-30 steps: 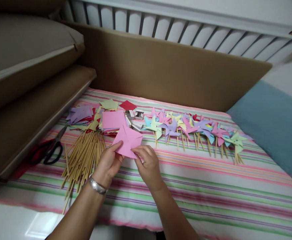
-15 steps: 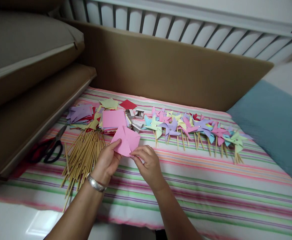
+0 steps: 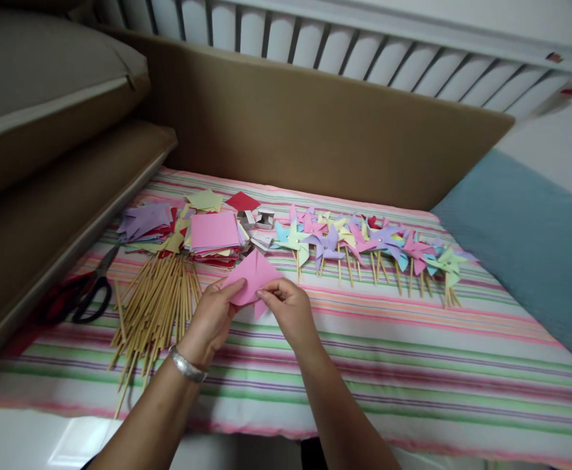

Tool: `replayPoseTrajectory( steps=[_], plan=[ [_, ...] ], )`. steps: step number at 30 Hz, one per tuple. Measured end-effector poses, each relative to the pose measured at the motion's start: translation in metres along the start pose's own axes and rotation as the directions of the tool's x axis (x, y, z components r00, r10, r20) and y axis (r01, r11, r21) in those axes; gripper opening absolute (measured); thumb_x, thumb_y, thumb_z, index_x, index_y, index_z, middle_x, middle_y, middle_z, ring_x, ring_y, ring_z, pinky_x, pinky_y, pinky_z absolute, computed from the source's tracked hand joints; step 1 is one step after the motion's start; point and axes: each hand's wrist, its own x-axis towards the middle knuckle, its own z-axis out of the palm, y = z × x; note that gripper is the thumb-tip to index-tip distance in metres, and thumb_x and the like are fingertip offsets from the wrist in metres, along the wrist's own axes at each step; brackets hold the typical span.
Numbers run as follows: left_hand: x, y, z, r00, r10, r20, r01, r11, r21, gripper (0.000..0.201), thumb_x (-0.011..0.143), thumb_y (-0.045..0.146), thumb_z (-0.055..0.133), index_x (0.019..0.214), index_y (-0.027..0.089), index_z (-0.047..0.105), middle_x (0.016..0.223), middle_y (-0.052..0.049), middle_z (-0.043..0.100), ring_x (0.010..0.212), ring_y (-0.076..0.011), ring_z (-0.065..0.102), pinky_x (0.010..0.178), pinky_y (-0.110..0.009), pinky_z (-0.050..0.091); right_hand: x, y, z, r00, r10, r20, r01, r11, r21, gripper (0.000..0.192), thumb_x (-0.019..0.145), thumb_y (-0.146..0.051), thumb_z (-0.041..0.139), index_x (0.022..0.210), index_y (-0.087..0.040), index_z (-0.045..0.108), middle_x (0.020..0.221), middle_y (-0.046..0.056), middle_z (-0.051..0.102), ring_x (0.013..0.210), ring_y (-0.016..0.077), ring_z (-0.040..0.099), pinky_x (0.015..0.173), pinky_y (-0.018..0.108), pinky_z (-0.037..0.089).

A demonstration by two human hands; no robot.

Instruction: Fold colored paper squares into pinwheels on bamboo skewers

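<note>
Both my hands hold one pink paper square (image 3: 253,275) just above the striped cloth (image 3: 413,365). My left hand (image 3: 211,321), with a silver bracelet on its wrist, pinches the paper's left edge. My right hand (image 3: 290,312) pinches its lower right part, where a corner is bent inward. Straight behind the paper lies a stack of coloured paper squares (image 3: 215,234) with a pink one on top. A bundle of wooden sticks (image 3: 156,307) is spread out to the left of my left hand.
A row of finished paper pinwheels on sticks (image 3: 364,248) lies behind my right hand. Scissors with black and red handles (image 3: 83,297) lie at the far left. Small grey pieces (image 3: 259,225) sit beside the stack. A brown padded wall (image 3: 315,130) and a blue cushion (image 3: 525,241) bound the area.
The pink paper has gone from a flat spread square to a partly folded shape, with my right fingers bending a corner inward. The camera view shifted slightly right.
</note>
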Motion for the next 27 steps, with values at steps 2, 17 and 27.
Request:
replayPoseTrajectory(
  steps=[2, 17, 27],
  plan=[
    [0.000, -0.001, 0.001, 1.000, -0.009, 0.000, 0.009, 1.000, 0.008, 0.022, 0.063, 0.020, 0.073, 0.081, 0.009, 0.068, 0.073, -0.007, 0.071, 0.067, -0.0167, 0.064, 0.065, -0.028, 0.053, 0.000, 0.000, 0.000, 0.999, 0.040, -0.015, -0.040, 0.999, 0.016, 0.011, 0.066, -0.028, 0.066, 0.065, -0.018, 0.062, 0.062, 0.000, 0.059, 0.059, 0.0137, 0.053, 0.055, 0.025, 0.042],
    [-0.003, -0.003, 0.007, 0.999, 0.054, 0.003, -0.053, 0.980, 0.189, 0.037, 0.053, 0.016, 0.077, 0.088, 0.011, 0.065, 0.073, -0.003, 0.069, 0.065, -0.0128, 0.062, 0.066, -0.026, 0.051, 0.000, 0.001, 0.005, 0.990, 0.090, -0.110, -0.096, 0.994, -0.054, 0.011, 0.065, -0.028, 0.062, 0.060, -0.019, 0.059, 0.057, -0.001, 0.058, 0.055, 0.0139, 0.053, 0.055, 0.026, 0.043],
    [0.003, -0.001, -0.001, 0.998, 0.037, -0.054, -0.015, 0.935, 0.354, 0.041, 0.051, 0.011, 0.072, 0.091, 0.011, 0.064, 0.070, -0.002, 0.067, 0.058, -0.0123, 0.059, 0.060, -0.026, 0.050, 0.004, -0.001, -0.009, 0.995, 0.029, -0.091, -0.042, 0.989, -0.140, 0.044, 0.060, -0.025, 0.071, 0.102, -0.023, 0.061, 0.093, 0.004, 0.064, 0.088, 0.0208, 0.059, 0.080, 0.036, 0.046]
  ],
)
